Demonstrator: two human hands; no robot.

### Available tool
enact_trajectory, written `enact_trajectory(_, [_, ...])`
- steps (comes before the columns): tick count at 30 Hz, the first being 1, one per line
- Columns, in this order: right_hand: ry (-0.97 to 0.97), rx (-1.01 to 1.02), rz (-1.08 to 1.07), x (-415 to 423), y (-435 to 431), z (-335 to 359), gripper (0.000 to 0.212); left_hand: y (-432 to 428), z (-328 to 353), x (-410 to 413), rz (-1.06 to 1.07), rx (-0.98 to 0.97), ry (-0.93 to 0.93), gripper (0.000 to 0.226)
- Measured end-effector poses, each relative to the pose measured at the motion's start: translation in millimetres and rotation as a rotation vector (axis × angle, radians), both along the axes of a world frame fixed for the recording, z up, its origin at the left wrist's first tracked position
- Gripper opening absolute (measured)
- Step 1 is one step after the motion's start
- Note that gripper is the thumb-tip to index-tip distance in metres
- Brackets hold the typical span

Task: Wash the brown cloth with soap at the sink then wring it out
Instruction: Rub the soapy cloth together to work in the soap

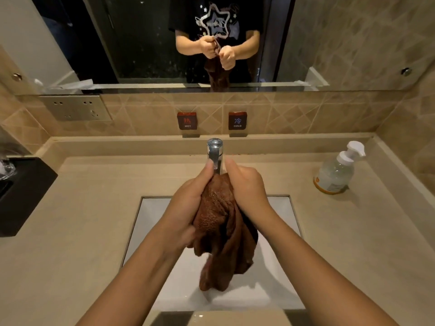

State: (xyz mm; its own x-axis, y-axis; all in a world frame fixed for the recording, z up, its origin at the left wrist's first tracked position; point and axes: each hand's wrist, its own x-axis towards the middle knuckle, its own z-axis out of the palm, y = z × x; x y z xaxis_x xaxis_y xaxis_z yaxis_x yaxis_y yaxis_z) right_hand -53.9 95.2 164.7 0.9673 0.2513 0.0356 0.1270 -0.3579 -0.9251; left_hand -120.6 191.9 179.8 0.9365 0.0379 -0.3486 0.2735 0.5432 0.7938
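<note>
The brown cloth is bunched between both hands above the white sink, and its lower part hangs down toward the basin. My left hand grips the cloth's left side, thumb up near the chrome tap. My right hand grips the upper right of the cloth, fingers curled round it. Small bubbles or wet sheen show on the cloth's top fold. A soap pump bottle stands on the counter at the right.
The beige counter surrounds the sink. A black box sits at the left edge. HOT and COLD signs hang on the tiled wall under a mirror. A socket plate is at left.
</note>
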Motion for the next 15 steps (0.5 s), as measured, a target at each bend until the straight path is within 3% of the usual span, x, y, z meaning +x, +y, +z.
enact_trajectory(2, [0.097,0.056,0.06,-2.5,-10.9,2.7,0.051,11.4,-1.7,-1.6,-0.063,0.001,-0.028,0.045])
enact_trajectory(5, [0.152,0.042,0.096,6.4,-35.4,13.0,0.056,37.1,-2.0,-3.6,-0.105,0.139,-0.135,0.022])
enact_trajectory(7, [0.186,0.026,0.143,15.2,-51.9,18.4,0.061,54.0,-0.5,-4.3,-0.159,0.234,-0.151,0.034])
enact_trajectory(11, [0.207,0.062,0.371,24.9,-70.8,26.1,0.041,73.7,0.0,0.5,-0.409,0.569,-0.125,0.029])
enact_trajectory(15, [0.231,0.205,0.471,33.6,-82.9,28.6,0.019,80.8,-5.4,2.6,-0.678,0.72,-0.011,0.07])
